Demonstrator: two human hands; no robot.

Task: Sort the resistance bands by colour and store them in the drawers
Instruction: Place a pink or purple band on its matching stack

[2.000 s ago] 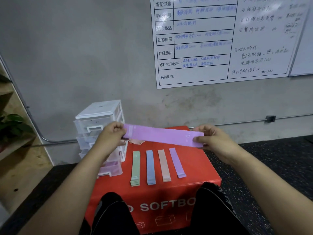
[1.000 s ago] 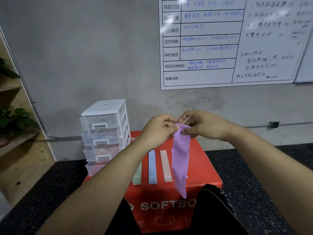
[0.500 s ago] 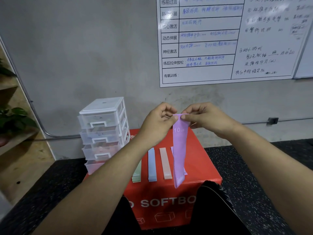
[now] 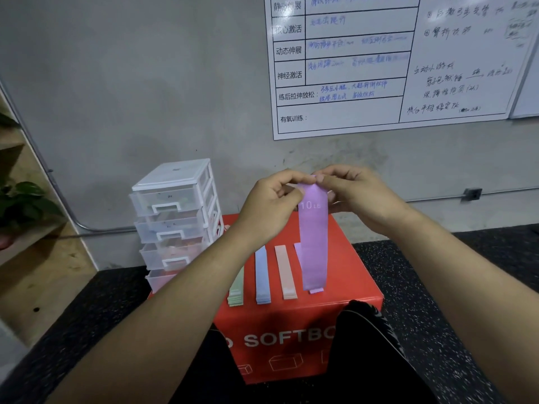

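A purple resistance band [image 4: 313, 240] marked "10 LB" hangs straight down in front of me. My left hand [image 4: 269, 204] and my right hand [image 4: 354, 196] both pinch its top edge, fingertips close together. Below, on the red soft box [image 4: 344, 316], lie three flat stacks: green bands [image 4: 236, 290], blue bands [image 4: 262, 275] and peach bands [image 4: 285, 272]. A purple stack [image 4: 316, 291] is mostly hidden behind the hanging band. The clear drawer tower [image 4: 175, 225] with white handles stands at the box's left; its lowest drawer [image 4: 159, 279] is pulled out a little.
A grey wall with a whiteboard [image 4: 408, 62] is straight ahead. A wooden shelf with a green plant [image 4: 23, 199] stands at the left. Dark speckled floor [image 4: 437, 287] surrounds the box. My knees [image 4: 367, 319] press against the box's front.
The purple band went from stretched flat between my hands to hanging down. Both hands came together at its top and hold it there; over the last half second the band hangs steadier.
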